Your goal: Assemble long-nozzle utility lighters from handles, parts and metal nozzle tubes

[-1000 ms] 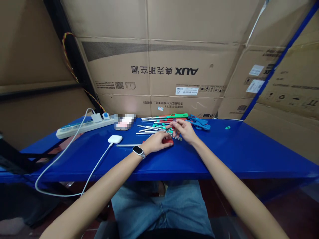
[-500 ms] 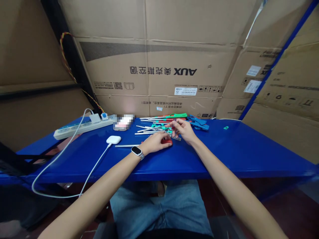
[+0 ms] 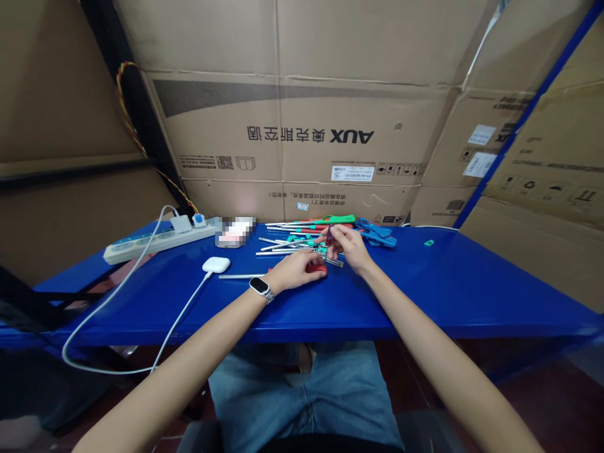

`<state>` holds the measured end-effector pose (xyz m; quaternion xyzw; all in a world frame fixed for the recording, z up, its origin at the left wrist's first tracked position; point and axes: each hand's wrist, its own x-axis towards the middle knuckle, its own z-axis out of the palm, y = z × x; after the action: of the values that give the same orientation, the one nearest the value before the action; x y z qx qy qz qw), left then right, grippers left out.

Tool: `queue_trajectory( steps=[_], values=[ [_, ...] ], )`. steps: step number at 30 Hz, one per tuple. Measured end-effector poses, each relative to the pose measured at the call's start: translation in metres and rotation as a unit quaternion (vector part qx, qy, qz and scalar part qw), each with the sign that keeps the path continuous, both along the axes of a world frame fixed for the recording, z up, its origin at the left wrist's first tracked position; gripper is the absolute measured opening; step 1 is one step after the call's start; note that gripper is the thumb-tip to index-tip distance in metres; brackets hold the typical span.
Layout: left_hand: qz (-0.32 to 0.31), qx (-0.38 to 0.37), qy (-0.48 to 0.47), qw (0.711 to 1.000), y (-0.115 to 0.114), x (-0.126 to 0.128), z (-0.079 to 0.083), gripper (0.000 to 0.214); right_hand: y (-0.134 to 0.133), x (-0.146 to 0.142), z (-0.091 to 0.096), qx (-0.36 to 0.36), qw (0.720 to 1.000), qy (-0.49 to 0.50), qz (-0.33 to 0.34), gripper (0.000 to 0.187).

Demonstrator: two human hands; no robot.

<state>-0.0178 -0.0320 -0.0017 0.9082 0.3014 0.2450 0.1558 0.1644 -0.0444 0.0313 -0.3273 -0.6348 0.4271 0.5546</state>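
Observation:
My left hand (image 3: 296, 269) is closed over the red handle of a long-nosed lighter (image 3: 243, 276) lying on the blue table. Its metal tube sticks out to the left past my wrist. Just above and to the right, my right hand (image 3: 349, 245) pinches a small dark, reddish piece (image 3: 330, 234), too small to name. Behind both hands, several metal tubes with teal parts (image 3: 278, 246) lie in a loose pile. A small clear piece (image 3: 336, 261) rests below my right fingers. Farther back are more lighters, one with a green handle (image 3: 337, 219).
Blue handle parts (image 3: 377, 234) are heaped right of the pile. A small teal piece (image 3: 428, 243) lies farther right. On the left are a white earphone case (image 3: 216, 265) with a cable, a blurred phone (image 3: 234, 231) and a power strip (image 3: 141, 247). Cardboard (image 3: 302, 151) walls the back.
My right fingers have shifted slightly, and the dark piece between them shows more upright. My left hand stays on the red lighter. The view has moved very slightly.

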Motion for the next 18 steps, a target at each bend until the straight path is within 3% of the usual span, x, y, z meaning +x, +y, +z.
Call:
queue_trajectory(
  steps=[7,18],
  values=[
    [-0.003,0.006,0.004,1.0,0.002,-0.001,-0.001,0.021,0.0,-0.013,-0.006,0.015,0.998,0.04,-0.051,0.055],
    [-0.003,0.007,0.006,1.0,0.001,-0.001,0.0,0.023,0.0,0.007,-0.004,0.023,0.999,-0.027,0.007,0.047]
  ],
)
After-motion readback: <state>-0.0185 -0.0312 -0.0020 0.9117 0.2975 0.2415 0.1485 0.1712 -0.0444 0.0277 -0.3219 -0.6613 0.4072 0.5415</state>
